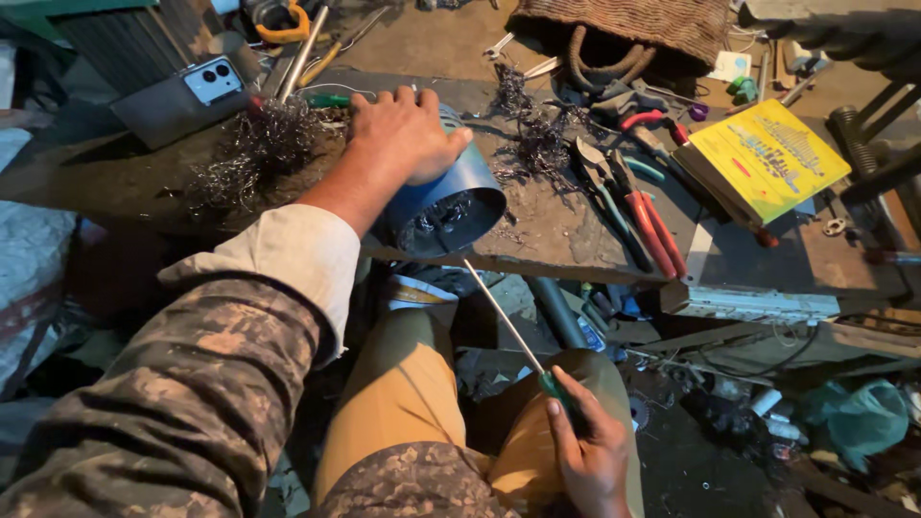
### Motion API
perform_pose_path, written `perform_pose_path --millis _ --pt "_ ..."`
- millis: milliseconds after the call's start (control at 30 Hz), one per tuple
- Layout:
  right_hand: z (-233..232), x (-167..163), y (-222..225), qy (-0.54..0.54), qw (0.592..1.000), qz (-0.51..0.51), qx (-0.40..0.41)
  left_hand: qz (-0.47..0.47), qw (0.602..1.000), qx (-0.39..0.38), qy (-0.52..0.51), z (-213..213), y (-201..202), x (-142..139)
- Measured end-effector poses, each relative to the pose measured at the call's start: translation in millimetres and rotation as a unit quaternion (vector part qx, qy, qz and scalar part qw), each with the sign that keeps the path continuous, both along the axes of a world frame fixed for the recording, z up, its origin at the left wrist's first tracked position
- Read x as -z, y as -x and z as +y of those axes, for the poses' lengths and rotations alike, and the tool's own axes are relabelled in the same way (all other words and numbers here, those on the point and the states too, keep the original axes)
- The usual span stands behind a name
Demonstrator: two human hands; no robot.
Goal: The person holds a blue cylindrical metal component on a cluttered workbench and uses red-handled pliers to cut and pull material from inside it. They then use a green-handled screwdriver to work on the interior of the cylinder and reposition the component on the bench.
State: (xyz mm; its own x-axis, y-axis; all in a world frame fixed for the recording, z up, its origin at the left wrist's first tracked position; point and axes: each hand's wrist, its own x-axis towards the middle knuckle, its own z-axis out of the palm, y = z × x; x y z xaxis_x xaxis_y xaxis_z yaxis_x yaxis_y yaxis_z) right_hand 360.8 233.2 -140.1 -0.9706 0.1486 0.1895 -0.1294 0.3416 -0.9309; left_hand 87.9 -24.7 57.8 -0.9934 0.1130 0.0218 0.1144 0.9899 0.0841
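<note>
Head view. The desk point(537, 230), a dark, scarred slab strewn with tangled wire point(254, 149), carries the work at its near edge. There a blue cylindrical housing point(451, 197) lies on its side, its long axis running from the far left toward the near right, so that its open mouth overhangs the edge and faces the person's lap; this placing apparently gives a tool straight access to the inside. The left hand point(403, 129) is pressed flat over the top of the housing, fingers spread and clamped on it, seemingly to stop it rolling. The right hand point(590, 446), well apart and low over the knee, is closed around the green handle of a long screwdriver point(504, 321). Its shaft slants up and left, roughly along the housing's axis, with the tip inside the open mouth. Red-handled pliers point(648, 225) and a yellow booklet point(767, 153) lie to the right, a phone point(187, 96) at far left.
</note>
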Motion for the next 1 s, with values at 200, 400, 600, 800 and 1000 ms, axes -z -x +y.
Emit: perform_pose_path --millis 200,400,600,800,1000 --pt "-3 4 -3 0.083 0.994 -0.064 0.016 -0.014 1.0 0.002 -0.008 1 2 4" --pt "5 13 -7 0.094 0.989 -0.11 0.036 -0.015 1.0 0.003 0.001 5 1 7" --pt "-2 7 -2 0.09 0.991 -0.092 0.035 -0.003 1.0 0.01 -0.001 2 3 14" --pt "-31 -12 7 0.05 0.989 -0.124 0.057 0.021 1.0 -0.013 -0.005 -1 13 17" --pt "-22 -41 13 -0.066 0.986 -0.145 0.054 0.0 1.0 -0.03 -0.002 -1 19 9"
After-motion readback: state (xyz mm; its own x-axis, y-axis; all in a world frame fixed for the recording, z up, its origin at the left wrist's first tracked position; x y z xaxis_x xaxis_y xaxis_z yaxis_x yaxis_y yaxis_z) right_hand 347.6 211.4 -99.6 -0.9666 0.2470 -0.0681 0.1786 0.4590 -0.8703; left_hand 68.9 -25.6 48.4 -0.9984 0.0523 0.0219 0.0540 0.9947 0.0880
